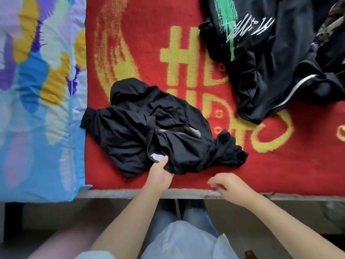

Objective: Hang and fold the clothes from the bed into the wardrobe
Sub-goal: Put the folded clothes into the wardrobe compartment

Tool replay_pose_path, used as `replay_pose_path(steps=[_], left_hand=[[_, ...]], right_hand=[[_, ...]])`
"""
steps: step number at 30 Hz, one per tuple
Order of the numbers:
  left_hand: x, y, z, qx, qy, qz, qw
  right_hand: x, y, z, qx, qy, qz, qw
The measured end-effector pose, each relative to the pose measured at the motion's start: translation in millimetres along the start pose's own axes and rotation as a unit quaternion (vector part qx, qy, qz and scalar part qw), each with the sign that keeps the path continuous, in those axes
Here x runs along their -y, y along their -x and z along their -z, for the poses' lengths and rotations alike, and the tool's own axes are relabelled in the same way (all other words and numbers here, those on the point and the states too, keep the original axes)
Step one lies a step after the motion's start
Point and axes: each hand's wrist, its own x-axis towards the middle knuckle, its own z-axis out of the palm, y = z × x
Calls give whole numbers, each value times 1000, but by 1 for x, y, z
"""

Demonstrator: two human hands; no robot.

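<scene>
- A person stands at the near edge of a bed, both bare forearms reaching forward over the bed frame (130,193).
- The left hand (159,171) pinches the near hem of a crumpled black shirt (149,128), thumb on top of the cloth beside a pale label (157,157).
- The right hand (226,185) hovers just right of that hem over the red blanket (280,165), fingers loosely curled and holding nothing, close to the shirt but not touching it.
- The shirt lies bunched and unfolded on the blanket's near left part, one sleeve twisted out to the right, its left edge reaching the seam with a floral quilt (37,90).
- Farther off, at the far right, a second heap waits: a black top (261,53) with green and white print, tangled with a dark garment bearing a white stripe (298,88); a camouflage-like piece (332,21) shows at the frame's edge, too cut off to identify.
- The wardrobe is not in view, and no folded or hung item shows anywhere.
- Judged from this, the job looks to be at an early stage: the near shirt is only now being taken up, and the far heap is untouched.
- The likely next need is to spread the shirt flat with both hands before folding.
</scene>
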Motion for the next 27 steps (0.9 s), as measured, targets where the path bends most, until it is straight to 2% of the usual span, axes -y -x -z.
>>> replay_pose_path(steps=[1, 2, 4, 6, 8, 10, 12, 14, 16, 18, 20, 21, 23, 24, 25, 26, 27], left_hand=[[-4, 4, 7, 8, 28, -5, 1000], [-6, 9, 12, 2, 9, -6, 1000], [-9, 11, 33, -71, -106, -6, 992], [-12, 19, 54, -108, -188, 6, 976], [-16, 30, 77, -108, -223, -9, 969], [-18, 48, 100, -63, -263, -100, 958], [-20, 70, 123, -22, -349, -160, 923], [-22, 86, 139, -26, -444, -178, 878], [-25, 97, 154, -42, -498, -172, 849], [-30, 102, 170, -60, -528, -160, 832], [-39, 108, 195, -88, -581, -127, 799], [-44, 111, 208, -103, -610, -98, 779], [-58, 121, 224, -154, -672, -49, 723], [-68, 128, 229, -200, -695, -69, 687], [-79, 134, 235, -248, -697, -122, 661], [-91, 138, 236, -291, -667, -196, 658], [-100, 149, 236, -310, -593, -280, 689]], right_hand=[[2, -4, 12, -35, -25, -16, 999], [6, -9, 24, -90, -42, -23, 995], [24, -27, 46, -150, -26, -4, 988], [52, -53, 61, -164, 23, 70, 984], [87, -87, 70, -177, 91, 157, 967], [121, -120, 62, -145, 195, 230, 942], [154, -149, 43, -61, 328, 253, 908], [178, -167, 25, 7, 441, 256, 860], [198, -181, 9, 35, 491, 280, 825], [208, -188, 9, 57, 482, 280, 829], [219, -185, 17, 71, 418, 296, 856], [227, -175, 23, 52, 371, 331, 866], [238, -141, 33, -36, 259, 440, 859], [242, -121, 38, -79, 209, 472, 853], [247, -97, 45, -93, 172, 474, 859], [250, -78, 51, -103, 150, 464, 867], [254, -55, 58, -125, 138, 450, 873]])
